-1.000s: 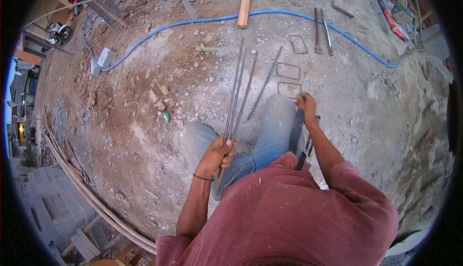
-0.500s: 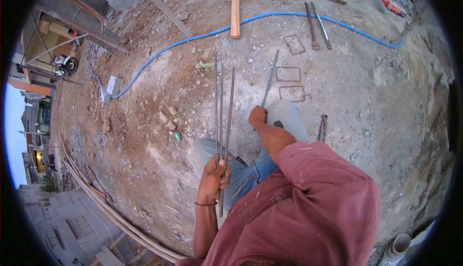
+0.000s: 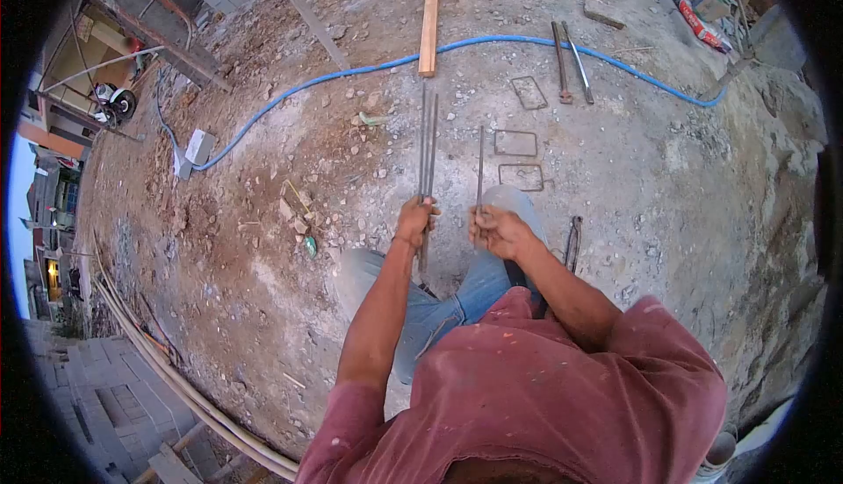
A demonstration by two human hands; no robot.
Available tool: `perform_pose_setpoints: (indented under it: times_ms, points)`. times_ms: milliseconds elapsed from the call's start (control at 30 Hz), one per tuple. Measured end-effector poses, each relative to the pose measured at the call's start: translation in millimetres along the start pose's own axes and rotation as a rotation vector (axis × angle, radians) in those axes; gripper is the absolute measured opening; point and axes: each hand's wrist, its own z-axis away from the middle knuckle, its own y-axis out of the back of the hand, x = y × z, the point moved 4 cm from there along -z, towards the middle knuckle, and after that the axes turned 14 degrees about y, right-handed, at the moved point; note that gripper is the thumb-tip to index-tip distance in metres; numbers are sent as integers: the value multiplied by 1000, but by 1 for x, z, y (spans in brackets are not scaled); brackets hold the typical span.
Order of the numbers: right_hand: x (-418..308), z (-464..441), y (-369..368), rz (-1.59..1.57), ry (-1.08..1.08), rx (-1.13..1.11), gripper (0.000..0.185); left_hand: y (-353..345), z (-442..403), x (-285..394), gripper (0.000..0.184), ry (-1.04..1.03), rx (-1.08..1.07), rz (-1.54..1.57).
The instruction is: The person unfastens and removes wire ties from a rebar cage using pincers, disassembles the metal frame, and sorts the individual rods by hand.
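My left hand [image 3: 416, 222] is closed around several thin steel rods [image 3: 428, 146], which point away from me over the ground. Beside it, my right hand [image 3: 500, 231] grips a single shorter steel rod [image 3: 480, 163], upright in the view. A small gap separates the two hands, both just above my knees. Ahead of the right hand lie bent rectangular wire stirrups [image 3: 521, 165] on the dirt. Near my right knee rests a dark pincer-like tool [image 3: 573, 242], partly hidden by my forearm.
A blue hose [image 3: 351, 71] curves across the ground ahead. Past it lie a wooden beam [image 3: 428, 18], a rusty bar [image 3: 561, 62] and a shiny metal bar [image 3: 579, 62]. Grey blocks [image 3: 200, 146] sit at left; long pipes [image 3: 167, 370] run along the lower left. Rubble covers the dirt.
My left hand has moved forward and slightly right with its rods. My right hand has lifted its rod and drawn it back toward me, beside the left hand.
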Motion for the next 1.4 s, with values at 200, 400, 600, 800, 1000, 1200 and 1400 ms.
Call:
perform_pose_setpoints:
  times_ms: [200, 400, 600, 800, 1000, 1200, 1400]
  points:
    - [36, 57, -3, 200, -52, -85, 30, 31, -150, -156, 54, -31, 216, -863]
    - [43, 56, -19, 165, -69, -85, 30, 21, -44, -80, 63, -254, 632, -552]
    - [48, 67, -42, 224, -93, -310, 33, 17, 107, 23, 56, -256, -7, 319]
    - [48, 81, -71, 440, -183, -453, 34, -1, 106, 52, 55, -206, -157, 390]
    - [53, 84, -67, 482, -180, -512, 33, 6, 91, 44, 30, -206, 132, 459]
    - [76, 78, -62, 455, -225, -400, 32, -8, 111, 27, 11, -706, 842, -262]
    - [89, 85, -61, 633, -146, -335, 25, -26, 121, 39, 13, -813, 340, -309]
